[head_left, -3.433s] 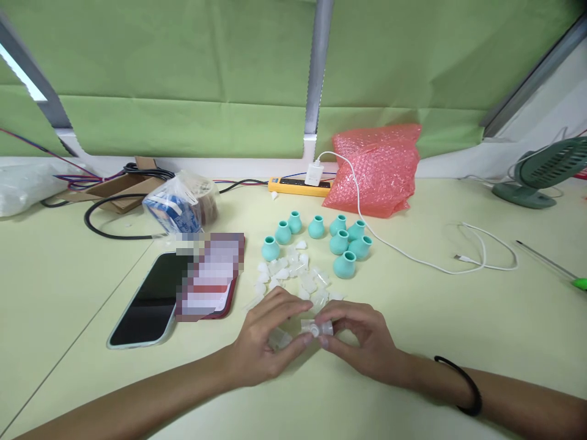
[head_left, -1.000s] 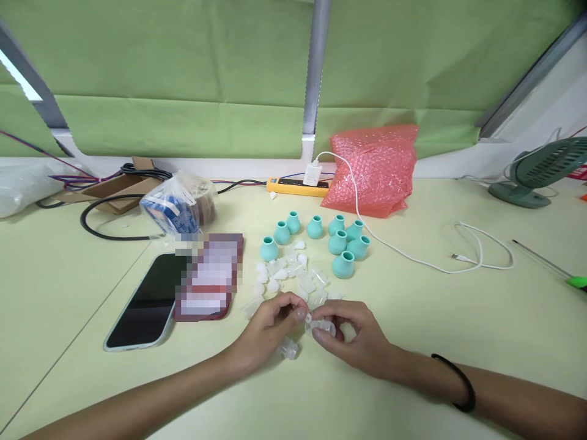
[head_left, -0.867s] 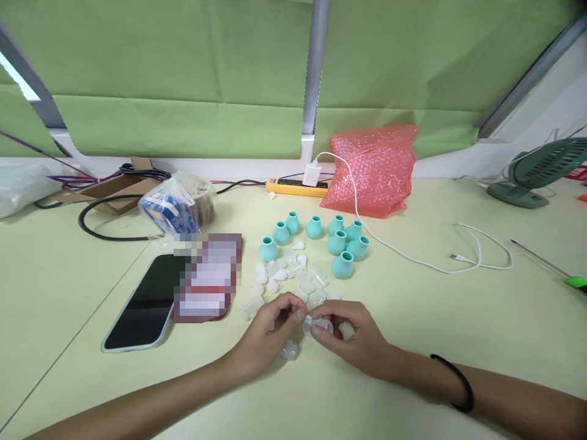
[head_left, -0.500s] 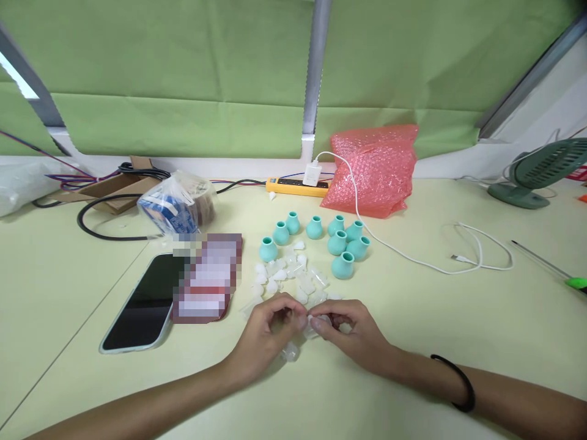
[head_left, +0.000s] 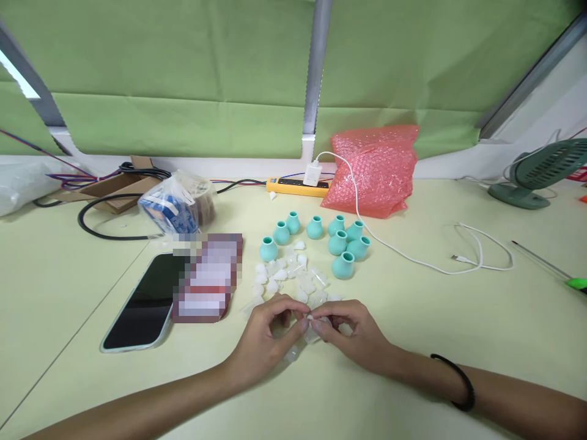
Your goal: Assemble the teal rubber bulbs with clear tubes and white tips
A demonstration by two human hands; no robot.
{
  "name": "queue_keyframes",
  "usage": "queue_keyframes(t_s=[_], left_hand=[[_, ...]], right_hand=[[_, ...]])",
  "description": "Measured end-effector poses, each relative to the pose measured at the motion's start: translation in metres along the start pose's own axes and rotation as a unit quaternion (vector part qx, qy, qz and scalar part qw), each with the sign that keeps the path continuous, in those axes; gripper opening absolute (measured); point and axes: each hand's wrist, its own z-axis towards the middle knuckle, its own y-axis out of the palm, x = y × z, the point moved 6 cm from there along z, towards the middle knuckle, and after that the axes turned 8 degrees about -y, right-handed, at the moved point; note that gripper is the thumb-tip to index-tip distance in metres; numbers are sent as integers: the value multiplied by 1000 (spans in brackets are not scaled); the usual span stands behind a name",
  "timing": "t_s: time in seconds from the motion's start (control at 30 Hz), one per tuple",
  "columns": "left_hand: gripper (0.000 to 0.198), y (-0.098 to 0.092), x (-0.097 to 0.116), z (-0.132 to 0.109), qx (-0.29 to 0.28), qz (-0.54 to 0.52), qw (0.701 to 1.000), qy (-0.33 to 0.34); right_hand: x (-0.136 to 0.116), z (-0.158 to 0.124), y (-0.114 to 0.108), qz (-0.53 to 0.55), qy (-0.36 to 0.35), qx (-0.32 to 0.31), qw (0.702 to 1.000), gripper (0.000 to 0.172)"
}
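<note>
My left hand (head_left: pixel 268 333) and my right hand (head_left: pixel 355 333) meet over the table, thumbs and index fingertips pinched together. A small white plastic piece (head_left: pixel 310 317) shows between the fingertips, mostly hidden by them. Just below it is a clear plastic piece (head_left: pixel 313 333); whether it is held or lies on the table I cannot tell. Another translucent piece (head_left: pixel 291 353) rests under my left thumb side. Beyond my hands lies a loose pile of white nozzle-like tips (head_left: pixel 279 275) and clear short tubes (head_left: pixel 318 278). Several turquoise rubber bulbs (head_left: pixel 343 266) stand in an arc behind the pile.
At left lie a black-screened phone (head_left: pixel 142 305) and a blurred-out phone-like object (head_left: pixel 208 281). Behind them sits a bagged blue package (head_left: pixel 172 205). A yellow power strip (head_left: pixel 291 187), red bubble-wrap bag (head_left: pixel 373 174), white cable (head_left: pixel 413 263), screwdriver (head_left: pixel 541 256) and green fan (head_left: pixel 545 168) are farther off.
My left fingers have straightened slightly, and their tips have shifted a little right, against the right fingertips. The small white piece shows a bit more. Everything else stays put.
</note>
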Motion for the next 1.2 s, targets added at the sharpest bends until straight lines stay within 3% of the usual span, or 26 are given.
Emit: queue_keyframes(t_s=[0.2, 0.4, 0.63, 0.9, 1.2], left_hand=[[12, -2, 4, 2, 21, -17, 999, 38], [15, -1, 1, 1, 16, -8, 1000, -7], [17, -1, -1, 1, -2, -34, 999, -37], [8, -6, -2, -3, 43, -61, 997, 3], [11, -7, 2, -2, 47, -58, 997, 23]], right_hand=[[2, -2, 0, -9, -2, -7, 1000, 16], [0, -2, 0, 8, 5, -11, 1000, 11], [-7, -2, 0, -3, -33, -14, 999, 8], [-3, -1, 1, -28, -23, -10, 999, 14], [-3, -1, 0, -32, -20, 6, 999, 18]])
